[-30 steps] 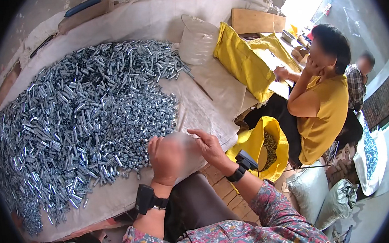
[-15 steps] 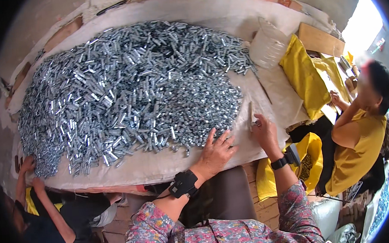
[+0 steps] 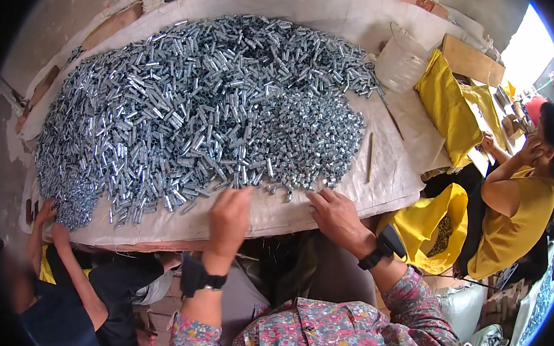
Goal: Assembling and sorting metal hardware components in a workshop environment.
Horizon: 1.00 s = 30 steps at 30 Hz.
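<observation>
Left hand [image 3: 228, 219] and right hand [image 3: 338, 215] both reach forward, palms down, fingers loosely spread.

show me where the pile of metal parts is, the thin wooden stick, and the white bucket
pile of metal parts [image 3: 209, 107], head view, middle of the heap.
thin wooden stick [image 3: 370, 158], head view, mid-length of the stick.
white bucket [image 3: 400, 64], head view, its side wall.

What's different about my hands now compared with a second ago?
Both hands moved from being raised together near the chest out to the near edge of the heap of small shiny metal cylinders: left hand and right hand now rest apart on the white woven sheet. The heap stayed put.
</observation>
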Motion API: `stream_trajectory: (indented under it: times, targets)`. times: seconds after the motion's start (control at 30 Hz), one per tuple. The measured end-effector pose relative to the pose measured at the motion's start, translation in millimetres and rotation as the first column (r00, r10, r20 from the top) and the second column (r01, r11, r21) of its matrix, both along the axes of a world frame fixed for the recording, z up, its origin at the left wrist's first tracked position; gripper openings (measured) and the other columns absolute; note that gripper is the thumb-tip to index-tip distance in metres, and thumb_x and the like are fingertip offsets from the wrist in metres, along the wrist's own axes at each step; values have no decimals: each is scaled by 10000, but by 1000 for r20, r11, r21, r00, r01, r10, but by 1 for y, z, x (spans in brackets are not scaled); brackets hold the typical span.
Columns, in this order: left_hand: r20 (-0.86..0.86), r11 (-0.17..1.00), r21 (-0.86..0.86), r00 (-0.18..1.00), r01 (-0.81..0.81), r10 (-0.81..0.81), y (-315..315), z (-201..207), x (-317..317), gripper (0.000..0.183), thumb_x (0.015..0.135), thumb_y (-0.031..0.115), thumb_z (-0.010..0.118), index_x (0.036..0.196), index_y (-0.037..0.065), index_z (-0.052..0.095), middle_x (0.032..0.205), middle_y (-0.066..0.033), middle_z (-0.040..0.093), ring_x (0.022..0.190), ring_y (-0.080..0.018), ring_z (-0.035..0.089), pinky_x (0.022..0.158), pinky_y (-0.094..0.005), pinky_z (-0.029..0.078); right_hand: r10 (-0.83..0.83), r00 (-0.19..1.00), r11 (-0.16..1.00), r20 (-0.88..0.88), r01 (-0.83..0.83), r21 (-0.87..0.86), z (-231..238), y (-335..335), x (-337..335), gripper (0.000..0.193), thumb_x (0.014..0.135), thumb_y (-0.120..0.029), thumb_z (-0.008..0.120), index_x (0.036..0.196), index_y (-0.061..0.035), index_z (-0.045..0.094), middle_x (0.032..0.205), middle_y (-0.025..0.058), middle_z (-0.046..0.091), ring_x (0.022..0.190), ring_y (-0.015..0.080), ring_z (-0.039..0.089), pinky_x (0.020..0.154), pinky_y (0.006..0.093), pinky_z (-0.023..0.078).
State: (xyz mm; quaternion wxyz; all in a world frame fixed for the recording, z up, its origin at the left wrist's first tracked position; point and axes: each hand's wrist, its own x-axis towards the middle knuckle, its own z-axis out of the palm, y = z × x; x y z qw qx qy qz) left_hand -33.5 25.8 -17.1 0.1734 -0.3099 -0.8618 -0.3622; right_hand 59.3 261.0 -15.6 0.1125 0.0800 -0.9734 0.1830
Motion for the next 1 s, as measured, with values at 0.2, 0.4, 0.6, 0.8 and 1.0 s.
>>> stream_trajectory:
  times: [0.2, 0.4, 0.6, 0.8, 1.0]
  targets:
    - [136, 975, 6, 966, -222, 219, -57, -7, 1, 141, 845, 38, 613, 976, 39, 665, 864, -130, 633, 787, -321, 627, 693, -396, 497, 89, 996, 990, -15, -87, 113, -3, -35, -29, 112, 853, -129, 582, 932, -54, 552, 842, 105, 571, 837, 293, 606, 730, 412, 487]
    - [-2, 985, -41, 986, -168, 168, -27, -19, -21, 165, 840, 117, 658, 989, 46, 659, 871, -118, 617, 788, -326, 612, 685, -391, 492, 15, 996, 991, 87, -27, 134, -8, -43, -43, 105, 838, -100, 573, 928, -50, 553, 845, 113, 568, 837, 276, 610, 746, 424, 484]
    - [32, 960, -151, 970, -234, 242, -17, -28, -40, 193, 812, 194, 713, 941, 68, 641, 849, -96, 565, 725, -305, 615, 618, -395, 487, 66, 997, 960, 34, -72, 270, -2, -50, -42, 164, 767, -19, 559, 928, -48, 549, 865, 135, 564, 836, 293, 614, 726, 404, 497]
    - [211, 980, 20, 959, -196, 188, -20, -19, -37, 135, 806, 122, 700, 888, 52, 617, 825, -102, 592, 725, -309, 624, 629, -386, 499, 0, 996, 970, 92, -22, 241, -6, -48, -49, 171, 750, -18, 569, 917, -48, 546, 856, 152, 558, 799, 321, 617, 709, 417, 505]
    - [425, 953, 245, 903, -179, 60, -33, -11, -13, 124, 862, 77, 659, 964, 15, 625, 886, -122, 681, 730, -181, 661, 644, -282, 512, -88, 993, 990, 79, 96, -100, -14, -40, -47, 177, 736, -33, 592, 906, -27, 547, 833, 168, 593, 755, 360, 621, 649, 454, 500]
